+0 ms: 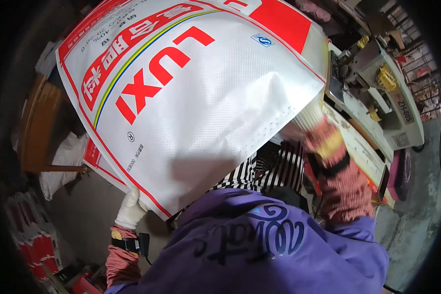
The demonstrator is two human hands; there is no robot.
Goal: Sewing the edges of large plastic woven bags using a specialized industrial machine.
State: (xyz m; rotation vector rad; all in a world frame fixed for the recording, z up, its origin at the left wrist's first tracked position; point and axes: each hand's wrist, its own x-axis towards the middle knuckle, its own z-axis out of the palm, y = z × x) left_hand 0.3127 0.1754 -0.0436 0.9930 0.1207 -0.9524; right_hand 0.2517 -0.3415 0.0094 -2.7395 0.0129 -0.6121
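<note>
A large white woven-plastic sack (191, 98) fills the upper middle of the view, held up in the air in front of the person, flat and tilted, its lower corner pointing down toward the chest. Its face shows a fine shiny weave. Big red block lettering runs diagonally across it, upside down to the camera, beside a red band bearing white characters and edged by thin yellow, green and blue stripes. A red border line follows its edges, a solid red rectangle sits near the top edge, and a small blue diamond mark lies just beside it.

The left hand (130, 208), in a white glove, clasps the sack's lower left edge, its fingers closed on the material. The right hand (306, 120), also gloved in white and blurred, meets the sack's right edge; whether its fingers are clenched on it I cannot tell. Both forearms wear red-and-white knit sleeves (345, 188) with dark wrist straps, over a purple jacket (259, 245).

Behind the sack's left edge lies another red-bordered sack (95, 159). To the right stands a cream industrial sewing machine (377, 93) on its desk (357, 142). A wooden chair (39, 127) stands at the left, and stacked red-and-white bags (32, 230) lie on the floor below it.
</note>
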